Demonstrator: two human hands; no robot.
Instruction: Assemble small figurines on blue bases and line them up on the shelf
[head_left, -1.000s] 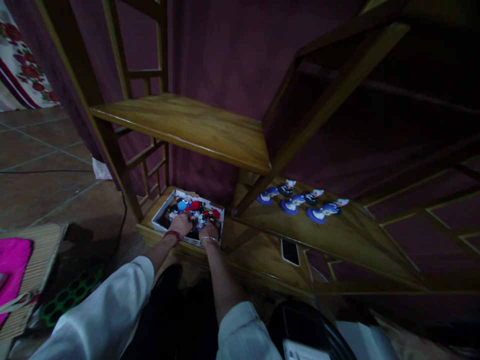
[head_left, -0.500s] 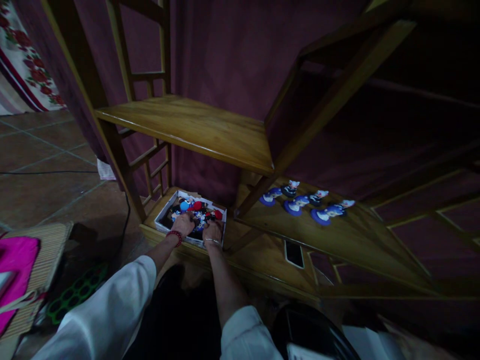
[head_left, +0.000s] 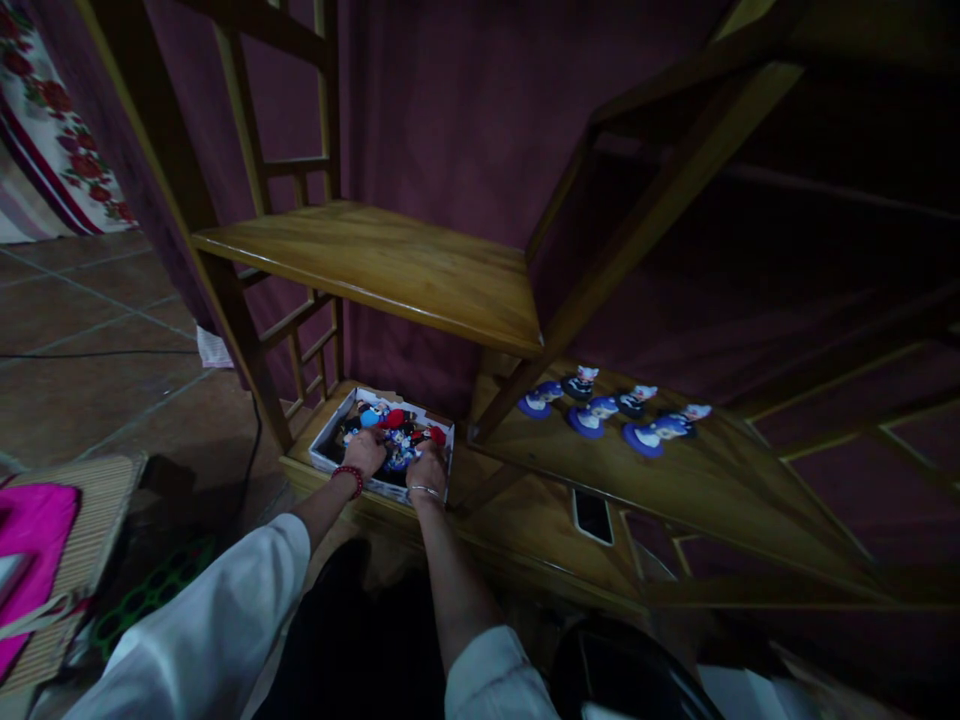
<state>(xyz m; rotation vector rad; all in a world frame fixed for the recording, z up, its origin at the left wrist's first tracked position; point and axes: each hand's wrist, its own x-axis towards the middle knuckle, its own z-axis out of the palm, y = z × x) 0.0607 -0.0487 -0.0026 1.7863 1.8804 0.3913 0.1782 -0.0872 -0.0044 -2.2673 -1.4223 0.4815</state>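
Observation:
A shallow white-edged box (head_left: 324, 462) stands on the low wooden shelf, filled with small figurines in blue, red, white and black. My left hand (head_left: 365, 453), with a red bead bracelet at the wrist, reaches over the box's front edge, its fingers curled down among them. At the box's right side my right hand (head_left: 427, 468), wearing a silver bangle, is bent in the same way. Between the two hands lies a blue-and-white figurine (head_left: 401, 450). What the fingertips grip is hidden. Near the back of the box are a red round piece (head_left: 394, 419) and a blue one (head_left: 370, 418).
Several purple-based figurines (head_left: 592, 415) stand in rows on the shelf to the right. A phone (head_left: 592, 516) lies on the lower board. Above the box juts a wooden shelf (head_left: 375, 260). At left, a pink cloth (head_left: 37, 530) lies on a woven surface.
Both hands stay in the box with only small finger shifts. More of the blue-and-white figurines shows between them. The view has tilted slightly.

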